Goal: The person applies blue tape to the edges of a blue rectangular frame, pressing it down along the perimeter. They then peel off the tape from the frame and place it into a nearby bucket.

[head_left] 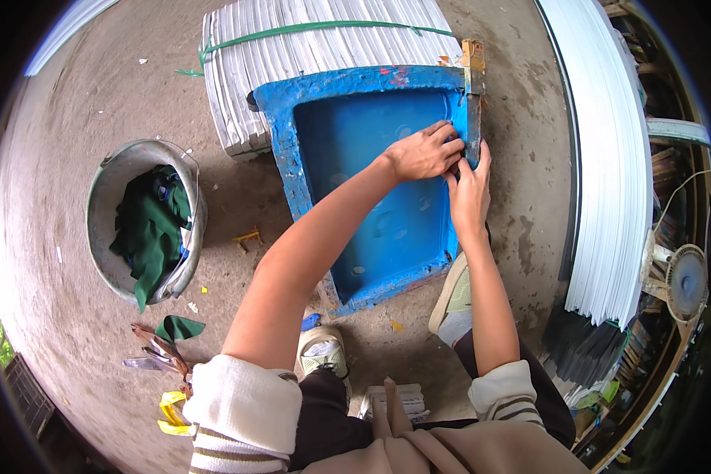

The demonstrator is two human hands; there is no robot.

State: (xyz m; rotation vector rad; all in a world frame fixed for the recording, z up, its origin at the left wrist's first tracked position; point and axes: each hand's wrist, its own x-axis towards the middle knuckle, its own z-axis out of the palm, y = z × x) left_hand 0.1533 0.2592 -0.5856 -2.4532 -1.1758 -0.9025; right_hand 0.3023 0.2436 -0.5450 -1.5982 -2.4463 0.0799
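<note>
Along the right rim of the blue tray (pixel 347 81), beside the tied white stack (pixel 332 47), the left hand (pixel 425 153) curls its fingers narrow and the right hand (pixel 470 196) parts its slightly; any grip is hidden. Work there looks under way, unfinished.

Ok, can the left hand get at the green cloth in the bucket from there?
Probably yes: the bucket is open and the green cloth lies mostly uncovered. The left hand, at the right side of the blue tray, would need to swing left.
</note>
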